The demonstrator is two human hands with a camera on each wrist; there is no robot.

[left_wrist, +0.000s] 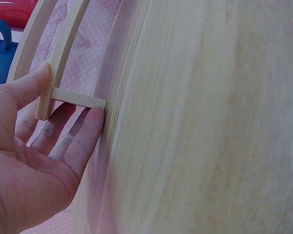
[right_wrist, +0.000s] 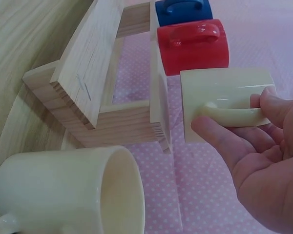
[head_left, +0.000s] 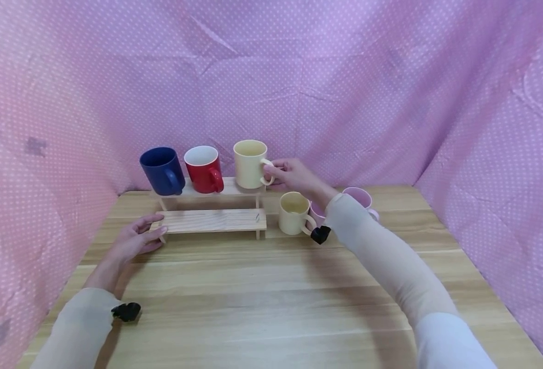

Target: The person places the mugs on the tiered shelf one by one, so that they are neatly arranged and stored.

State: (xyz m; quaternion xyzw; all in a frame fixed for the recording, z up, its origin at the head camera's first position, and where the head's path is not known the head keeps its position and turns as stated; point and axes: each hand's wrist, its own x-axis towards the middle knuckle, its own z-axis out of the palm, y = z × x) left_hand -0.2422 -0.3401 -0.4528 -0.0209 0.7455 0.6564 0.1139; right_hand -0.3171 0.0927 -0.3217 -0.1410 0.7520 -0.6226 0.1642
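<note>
A two-tier wooden shelf stand (head_left: 207, 221) sits on the table. With its thumb on the lower board and fingers beneath by the leg, my left hand (head_left: 139, 237) grips the stand's left end. My right hand (head_left: 294, 177) pinches the handle of a cream mug (head_left: 250, 165), upright at the upper tier's right end. In the right wrist view, a narrow gap shows between this mug's base and the board. A red mug (head_left: 203, 171) and a dark blue mug (head_left: 162, 171) stand to its left on the upper tier, handles toward the front right.
Right of the stand, a second cream mug (head_left: 293, 214) is upright on the wooden table (head_left: 253, 307). Behind my right forearm are pink mugs (head_left: 357, 197), partly hidden. Pink dotted cloth (head_left: 271, 77) hangs around the back and sides.
</note>
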